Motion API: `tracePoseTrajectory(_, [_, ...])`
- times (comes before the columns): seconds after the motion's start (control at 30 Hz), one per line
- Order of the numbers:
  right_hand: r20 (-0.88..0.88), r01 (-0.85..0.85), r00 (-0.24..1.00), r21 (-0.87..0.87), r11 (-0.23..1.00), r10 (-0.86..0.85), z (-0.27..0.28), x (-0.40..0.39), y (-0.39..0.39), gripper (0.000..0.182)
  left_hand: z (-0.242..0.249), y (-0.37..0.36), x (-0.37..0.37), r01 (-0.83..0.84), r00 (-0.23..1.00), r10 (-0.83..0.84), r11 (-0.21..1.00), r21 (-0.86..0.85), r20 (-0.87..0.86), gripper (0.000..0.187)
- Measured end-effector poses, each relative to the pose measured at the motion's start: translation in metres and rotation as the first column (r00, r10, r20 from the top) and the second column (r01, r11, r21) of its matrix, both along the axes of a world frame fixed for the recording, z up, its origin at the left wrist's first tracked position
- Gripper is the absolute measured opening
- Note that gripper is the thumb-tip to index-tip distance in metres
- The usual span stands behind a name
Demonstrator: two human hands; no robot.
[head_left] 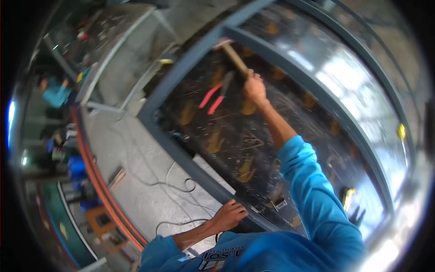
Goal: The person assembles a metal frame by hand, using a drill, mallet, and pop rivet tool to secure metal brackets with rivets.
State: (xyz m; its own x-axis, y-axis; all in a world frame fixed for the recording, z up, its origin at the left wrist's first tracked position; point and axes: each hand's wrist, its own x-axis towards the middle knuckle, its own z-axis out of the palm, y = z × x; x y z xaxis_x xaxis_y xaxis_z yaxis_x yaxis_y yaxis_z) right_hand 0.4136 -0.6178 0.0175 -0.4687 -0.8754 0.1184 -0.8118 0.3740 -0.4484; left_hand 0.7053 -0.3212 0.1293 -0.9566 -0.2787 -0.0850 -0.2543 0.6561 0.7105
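My right hand (255,89) is closed around the wooden handle of a hammer (236,60). The hammer's blurred head is at the upper-left corner of a grey metal frame (181,61), against or just above its inner edge. Below that hand, pliers with red handles (211,97) lie on the dark, worn tabletop (226,136) inside the frame. My left hand (231,215) rests on the frame's near-left bar, its fingers laid over the metal and holding no tool.
A yellow tool (348,198) lies at the right, and another yellow item (401,131) hangs by the far-right bar. Black cable (158,183) trails over the grey floor (136,154). Another metal frame (108,50) stands upper left, near a person in blue (56,93). Orange bars (97,174) run down the left.
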Motion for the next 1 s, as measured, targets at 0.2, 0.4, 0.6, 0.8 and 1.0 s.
tracePoseTrajectory(0.2, [0.03,-0.026,0.999,0.242,0.97,0.019,0.015,-0.048,0.154,0.028,0.016,-0.019,-0.012,0.073,0.997,-0.073,0.997,0.009,0.027,0.025])
tracePoseTrajectory(0.4, [0.488,0.031,0.853,0.306,0.951,-0.185,0.069,-0.059,0.311,0.028,-0.05,-0.024,0.002,0.131,0.987,-0.129,0.991,-0.014,0.097,0.03])
tracePoseTrajectory(0.6, [0.539,0.406,0.748,0.091,0.909,-0.388,0.143,-0.09,0.565,0.04,-0.084,-0.023,0.003,0.219,0.896,-0.095,0.945,-0.245,0.434,0.042])
tracePoseTrajectory(0.8, [0.177,0.926,0.364,-0.169,0.336,-0.914,0.139,-0.186,0.819,0.032,-0.012,0.091,-0.063,0.237,0.932,-0.1,0.897,-0.374,0.35,0.029])
tracePoseTrajectory(1.0, [-0.005,0.932,0.065,-0.357,0.063,-0.998,0.052,-0.338,0.986,0.03,0.026,0.311,-0.175,0.256,0.943,-0.204,0.949,-0.182,0.264,0.072])
